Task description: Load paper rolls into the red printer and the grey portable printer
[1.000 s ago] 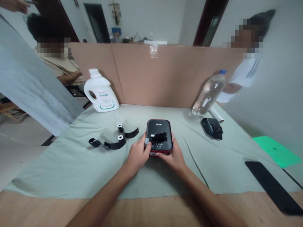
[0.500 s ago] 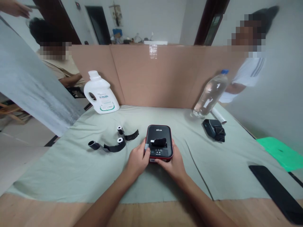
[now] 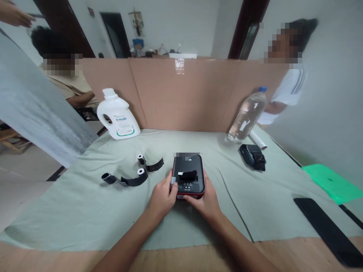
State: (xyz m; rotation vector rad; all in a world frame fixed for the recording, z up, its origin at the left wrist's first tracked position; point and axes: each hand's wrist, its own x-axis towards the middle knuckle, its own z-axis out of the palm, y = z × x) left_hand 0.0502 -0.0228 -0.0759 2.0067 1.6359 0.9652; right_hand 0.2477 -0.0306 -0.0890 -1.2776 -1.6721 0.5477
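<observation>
Between my two hands is a black portable printer (image 3: 185, 163) with a red lower edge. A short dark strip (image 3: 188, 175) sticks up from a slot in its top. My left hand (image 3: 164, 194) is closed around its left side, thumb on the near left corner. Gripping the right side is my right hand (image 3: 208, 200), its thumb along the near edge. Left of the printer lie curled black-and-white paper rolls (image 3: 134, 180), with a smaller partly unrolled one (image 3: 155, 165) behind them.
A white detergent jug (image 3: 118, 117) stands at the back left, before a cardboard panel (image 3: 181, 98). A clear bottle with a blue cap (image 3: 248, 115) leans at the back right. Nearer are a dark device (image 3: 252, 156), a black flat slab (image 3: 326, 226) and a green stool (image 3: 331, 181). Two people sit beyond.
The camera view has shifted slightly, so the scene sits a little lower and further left. Both hands keep their hold on the printer.
</observation>
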